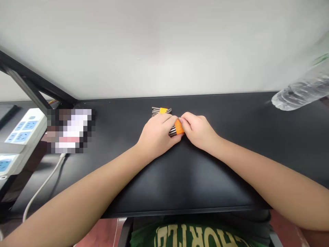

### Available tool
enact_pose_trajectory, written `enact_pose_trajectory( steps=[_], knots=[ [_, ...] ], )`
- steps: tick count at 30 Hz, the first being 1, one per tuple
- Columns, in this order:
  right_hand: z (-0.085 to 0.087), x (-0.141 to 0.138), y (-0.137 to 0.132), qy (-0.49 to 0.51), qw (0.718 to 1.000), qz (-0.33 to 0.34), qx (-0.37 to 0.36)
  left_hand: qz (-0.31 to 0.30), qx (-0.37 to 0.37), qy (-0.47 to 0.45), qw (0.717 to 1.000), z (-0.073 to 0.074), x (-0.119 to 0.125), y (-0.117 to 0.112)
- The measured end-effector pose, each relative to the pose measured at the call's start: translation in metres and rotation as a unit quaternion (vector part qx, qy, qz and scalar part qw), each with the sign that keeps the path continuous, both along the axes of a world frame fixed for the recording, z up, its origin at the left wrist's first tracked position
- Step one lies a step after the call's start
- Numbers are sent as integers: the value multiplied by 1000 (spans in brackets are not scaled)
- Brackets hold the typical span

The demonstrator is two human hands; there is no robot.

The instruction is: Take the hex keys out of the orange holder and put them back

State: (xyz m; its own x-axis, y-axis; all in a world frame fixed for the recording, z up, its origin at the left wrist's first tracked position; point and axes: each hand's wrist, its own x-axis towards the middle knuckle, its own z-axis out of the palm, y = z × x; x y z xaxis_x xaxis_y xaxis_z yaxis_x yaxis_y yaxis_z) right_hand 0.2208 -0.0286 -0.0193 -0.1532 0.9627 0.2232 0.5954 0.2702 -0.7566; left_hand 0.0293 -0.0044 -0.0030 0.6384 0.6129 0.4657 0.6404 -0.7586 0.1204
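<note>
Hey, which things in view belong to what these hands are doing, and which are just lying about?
In the job:
orange holder with metal rods, held by the left hand and right hand;
similar yellow-orange holder beyond the left hand, probably.

Just lying about:
plastic bottle;
white power strip;
pixelated device;
white cable.

Our left hand (158, 133) curls, back upward, its thumb (177, 138) stretched toward our right hand (197, 130); that one angles inward just beside it, fingertips (181, 120) drawn close; behind the hands, our left forearm (102, 181) and right forearm (252, 164) spread apart.
</note>
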Motion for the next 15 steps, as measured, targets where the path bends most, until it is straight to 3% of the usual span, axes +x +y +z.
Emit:
enact_pose_trajectory(
  steps=[7, 15],
  knots=[
    [3, 14, 9, -40, 998, -58, 7, -17, 9, -6, 1000, -1, -12, 8],
    [2, 47, 29, -147, 981, -122, -45, 39, -7, 2, 999, 3, -22, 11]
  ],
)
